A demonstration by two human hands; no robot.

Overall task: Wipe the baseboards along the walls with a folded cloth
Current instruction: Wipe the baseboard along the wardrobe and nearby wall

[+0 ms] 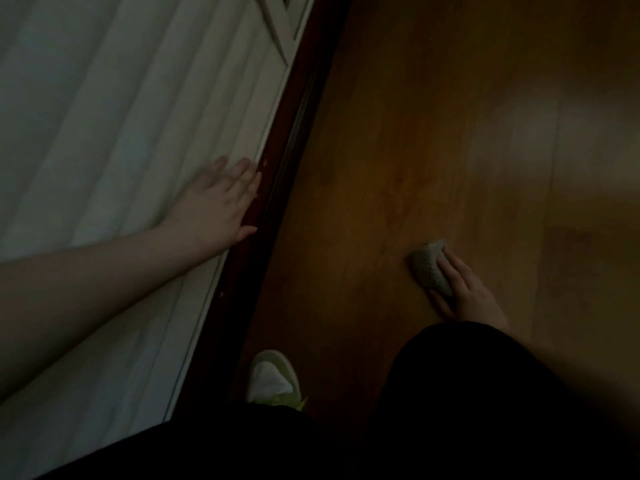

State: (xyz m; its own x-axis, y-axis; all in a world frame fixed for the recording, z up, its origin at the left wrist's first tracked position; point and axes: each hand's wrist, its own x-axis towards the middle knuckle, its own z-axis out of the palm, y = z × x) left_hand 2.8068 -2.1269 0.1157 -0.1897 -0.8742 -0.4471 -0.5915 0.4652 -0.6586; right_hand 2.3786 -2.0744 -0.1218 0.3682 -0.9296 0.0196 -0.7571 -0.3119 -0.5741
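Observation:
A dark reddish-brown baseboard (277, 174) runs diagonally from the top centre to the bottom left, below a white panelled wall (114, 109). My left hand (218, 206) lies flat with straight fingers against the wall's lower edge, its thumb touching the baseboard. My right hand (460, 289) grips a folded grey cloth (429, 268) and holds it down on the wooden floor, well away from the baseboard. The scene is dim.
Brown wooden floor (433, 133) fills the right side. My foot in a white and yellow-green slipper (273, 377) stands beside the baseboard at the bottom. My dark-clothed knees (467, 393) fill the lower part of the view.

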